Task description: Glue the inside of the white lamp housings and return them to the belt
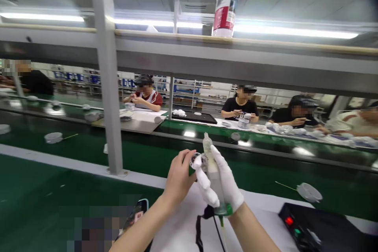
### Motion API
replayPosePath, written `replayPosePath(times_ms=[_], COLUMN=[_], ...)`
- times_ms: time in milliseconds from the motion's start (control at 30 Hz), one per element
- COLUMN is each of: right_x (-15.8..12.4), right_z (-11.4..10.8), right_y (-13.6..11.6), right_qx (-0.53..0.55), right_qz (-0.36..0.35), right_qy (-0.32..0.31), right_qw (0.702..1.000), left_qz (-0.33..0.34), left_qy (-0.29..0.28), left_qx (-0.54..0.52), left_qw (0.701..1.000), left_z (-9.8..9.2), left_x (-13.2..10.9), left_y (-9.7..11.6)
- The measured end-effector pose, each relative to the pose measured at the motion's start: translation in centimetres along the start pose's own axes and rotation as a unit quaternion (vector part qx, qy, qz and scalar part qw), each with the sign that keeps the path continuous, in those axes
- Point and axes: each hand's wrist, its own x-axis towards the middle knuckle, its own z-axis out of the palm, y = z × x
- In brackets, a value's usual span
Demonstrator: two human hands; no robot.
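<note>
My right hand (226, 179), in a white glove, is wrapped round a dispensing syringe (214, 179) of pale, milky material. Its tip points up and away from me, and a green cap with a thin tube and a black cord is at the lower end. My bare left hand (180, 173) pinches a small round ring-like part (195, 159) with a dark middle, close beside the syringe. White gloved fingers partly cover this part, so its details are hard to make out. Below both hands lies a white sheet (180, 220).
A black control box (325, 226) with a lit red switch stands at the right. A phone (138, 214) lies at the left. Shallow round parts (308, 192) rest on the dark green conveyor (265, 165). A metal post (108, 86) rises left; a bottle (226, 8) stands overhead. Several co-workers sit opposite.
</note>
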Motion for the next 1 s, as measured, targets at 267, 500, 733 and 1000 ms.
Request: replayPosePath(times_ms=[267,500,733,1000], right_x=[1.5,1.0,-0.1,0.3], right_z=[-3.0,-2.9,-2.5,-3.0], right_y=[7.0,8.7,9.5,9.9], right_qx=[-0.002,-0.014,-0.027,-0.043], right_qz=[0.132,0.193,0.231,0.237], right_qy=[0.036,0.002,-0.037,-0.021], right_qw=[0.991,0.981,0.972,0.970], left_qz=[0.036,0.027,0.037,0.067], left_qy=[0.050,0.061,0.051,0.053], left_qx=[0.123,0.130,0.128,0.132], left_qw=[0.991,0.989,0.990,0.988], left_z=[-5.8,-6.8,-7.4,-7.3], left_x=[-4.4,-4.6,-4.7,-4.8], left_y=[-4.6,-4.1,-3.5,-3.3])
